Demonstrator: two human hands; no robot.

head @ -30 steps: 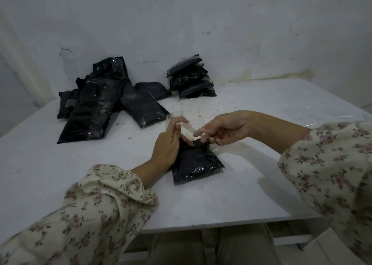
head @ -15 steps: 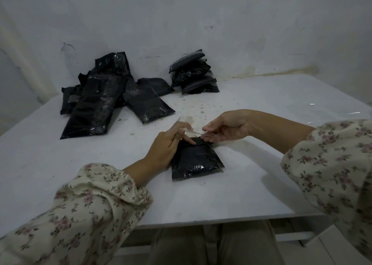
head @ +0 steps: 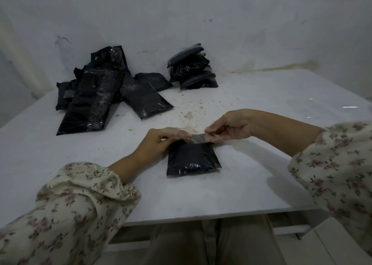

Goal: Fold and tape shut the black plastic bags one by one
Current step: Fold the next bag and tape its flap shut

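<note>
From my remote seat I see a small, folded black plastic bag (head: 192,158) lying flat on the white bench (head: 251,186), near the front edge and roughly in the middle, its folded top edge pointing away from me. A short strip of clear tape (head: 198,138) is stretched straight across that top edge, between my two hands. My left hand (head: 161,142) has its fingers curled and pinches the left end of the strip; the hand sits at the bag's upper left corner and hides it. My right hand (head: 229,126) pinches the right end between thumb and forefinger, just above the bag's upper right corner, with the other fingers curled loosely beneath. I cannot tell whether the strip already sticks to the plastic or is only held taut just over it.

Far back on the left, a loose heap of long, unfolded black plastic bags (head: 94,103) sprawls across the bench, some overlapping, one leaning against the pale wall (head: 241,23). To its right, well apart from the bag in front of me, a small stack of folded black packets (head: 191,69) rests against the same wall. The bench surface between them is speckled with brownish stains (head: 189,114). Cream floral sleeves (head: 80,200) cover both forearms.
</note>
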